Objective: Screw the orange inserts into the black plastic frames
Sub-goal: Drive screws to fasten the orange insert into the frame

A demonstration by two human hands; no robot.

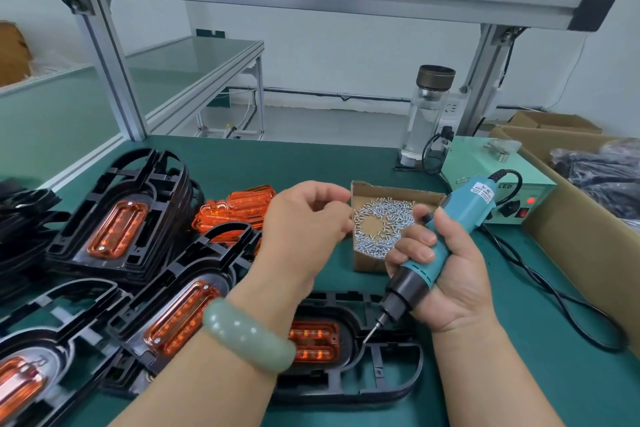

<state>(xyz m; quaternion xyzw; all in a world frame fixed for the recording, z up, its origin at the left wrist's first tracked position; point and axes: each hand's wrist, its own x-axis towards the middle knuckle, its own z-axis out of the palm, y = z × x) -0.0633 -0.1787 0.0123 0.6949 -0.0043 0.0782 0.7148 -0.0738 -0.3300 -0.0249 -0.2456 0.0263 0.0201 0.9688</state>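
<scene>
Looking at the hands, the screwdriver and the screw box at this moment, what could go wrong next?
1. The left hand reaches over the shallow cardboard box of screws; a knock could scatter them on the mat.
2. The right hand keeps the electric screwdriver tilted, its bit beside the orange insert; a slip might scratch it.
3. The cable loops by the right wrist and may snag.

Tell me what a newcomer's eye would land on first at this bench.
Probably the teal electric screwdriver gripped in the right hand, its bit angled down at the orange insert in the nearest black frame. Next, the left hand reaching toward the cardboard tray of screws mid-table.
</scene>
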